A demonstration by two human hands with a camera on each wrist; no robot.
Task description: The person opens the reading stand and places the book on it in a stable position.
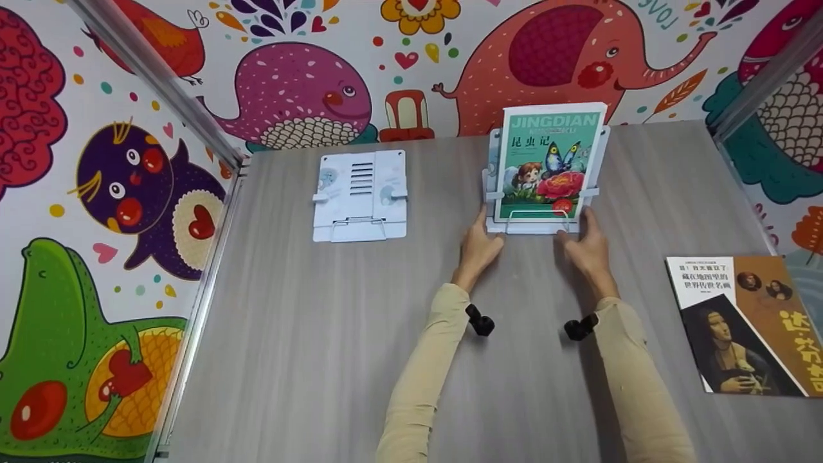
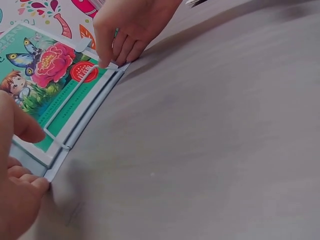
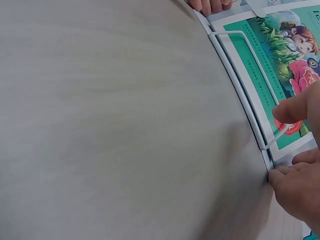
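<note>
A green paperback [image 1: 533, 164] with a girl, a butterfly and a red flower on its cover leans back on a white book stand [image 1: 530, 228], its top edge rising above the stand's. Small side clips [image 1: 589, 191] reach over the cover at both edges, and a white wire bar [image 1: 540, 211] crosses the lower part of the cover. The person's two hands are at the stand's lower corners: the left hand [image 1: 481, 247] has its grip clamped on one corner, fingers curled at the outer edge and thumb in front, and the right hand [image 1: 588, 247] has its grip clamped likewise on the other. Both thumbs lie close to the ends of the wire — whether they press on it is hard to tell. The stand is at the far side of the tabletop [image 1: 289, 354], near the wall [image 1: 398, 38] painted with an elephant and a whale. Well apart to its left, a second white stand [image 1: 334, 209] lies on the tabletop, with slots down its middle and a wire at its near edge. To the right, nearer the person, lies a brown and white book [image 1: 746, 328] with a portrait on its cover. Beige sleeves [image 1: 427, 366] cover both forearms — a small black device [image 1: 479, 320] sits at each wrist.
</note>
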